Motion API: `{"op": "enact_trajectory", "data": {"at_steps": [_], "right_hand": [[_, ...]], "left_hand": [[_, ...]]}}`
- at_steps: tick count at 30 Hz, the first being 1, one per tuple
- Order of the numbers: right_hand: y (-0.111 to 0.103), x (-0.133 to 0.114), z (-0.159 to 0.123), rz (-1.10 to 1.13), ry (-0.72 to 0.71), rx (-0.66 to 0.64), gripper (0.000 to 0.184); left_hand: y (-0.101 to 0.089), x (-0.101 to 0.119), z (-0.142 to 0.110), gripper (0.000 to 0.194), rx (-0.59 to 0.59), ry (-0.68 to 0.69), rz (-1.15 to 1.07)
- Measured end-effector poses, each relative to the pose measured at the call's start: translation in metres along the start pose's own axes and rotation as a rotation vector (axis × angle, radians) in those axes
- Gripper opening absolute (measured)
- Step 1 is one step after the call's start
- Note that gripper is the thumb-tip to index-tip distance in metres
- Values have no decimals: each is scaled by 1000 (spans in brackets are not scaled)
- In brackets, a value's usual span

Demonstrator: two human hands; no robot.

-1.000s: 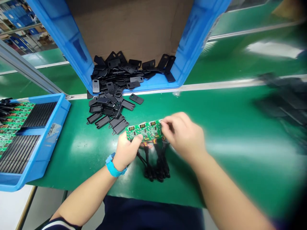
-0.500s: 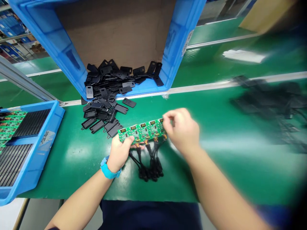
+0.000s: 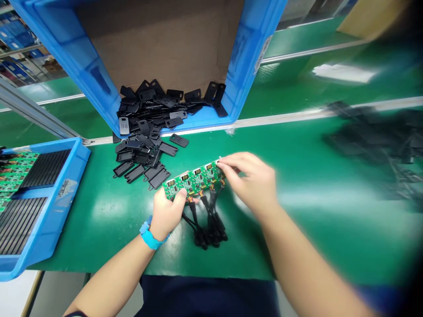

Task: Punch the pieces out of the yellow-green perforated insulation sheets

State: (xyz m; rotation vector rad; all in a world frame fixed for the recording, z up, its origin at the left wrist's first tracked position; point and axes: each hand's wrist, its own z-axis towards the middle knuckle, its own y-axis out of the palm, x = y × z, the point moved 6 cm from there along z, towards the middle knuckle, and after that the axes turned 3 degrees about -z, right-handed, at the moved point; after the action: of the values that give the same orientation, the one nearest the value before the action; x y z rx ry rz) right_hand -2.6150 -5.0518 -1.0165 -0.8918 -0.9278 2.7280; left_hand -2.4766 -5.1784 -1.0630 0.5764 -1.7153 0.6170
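My left hand point(image 3: 169, 212), a blue band at its wrist, grips the left end of a green circuit board strip point(image 3: 192, 186), thumb on top. Small displays showing digits run along the strip's upper edge. From its lower edge, black cables point(image 3: 211, 224) with coloured wire ends hang down and bunch over the table. At the strip's right end, my right hand point(image 3: 253, 180) is closed in a pinch on the end board, fingertips covering most of it. A tiny pale bit shows at those fingertips; I cannot make out what it is.
Black plastic casings point(image 3: 145, 149) spill from a tilted blue crate point(image 3: 246, 70) onto the green table point(image 3: 109, 220). To the left stands a blue tray point(image 3: 64, 207) with circuit boards and rows of black pieces. Blurred black parts point(image 3: 373, 136) lie at right.
My right fingertips have shifted left and now cover the end display. The rightmost cable's top has moved slightly left and up. My left hand keeps its grip.
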Motion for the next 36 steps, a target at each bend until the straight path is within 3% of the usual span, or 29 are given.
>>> {"op": "enact_trajectory", "data": {"at_steps": [7,14,19,21,26,28,33,36], "right_hand": [[-1,-1,-1,-30,-39,10,11],[-1,2,0,-62,-49,12,11],[7,3,-1,-66,-56,-89,9],[9,11,-1,-7,21,-104,8],[5,57,-7,288,493,-84,9],[2,67,-8,366,579,-143,11],[8,57,-13,578,608,-540,28],[10,48,-14,561,548,-565,32]], "left_hand": [[1,7,-3,13,6,90,98],[1,6,-1,13,-11,72,41],[-1,0,1,13,0,35,28],[-1,-3,3,13,-3,13,0],[1,-14,9,15,12,-131,-270],[2,-15,11,16,28,-189,-357],[3,-12,14,19,25,-209,-443],[2,-12,14,16,36,-205,-454]]}}
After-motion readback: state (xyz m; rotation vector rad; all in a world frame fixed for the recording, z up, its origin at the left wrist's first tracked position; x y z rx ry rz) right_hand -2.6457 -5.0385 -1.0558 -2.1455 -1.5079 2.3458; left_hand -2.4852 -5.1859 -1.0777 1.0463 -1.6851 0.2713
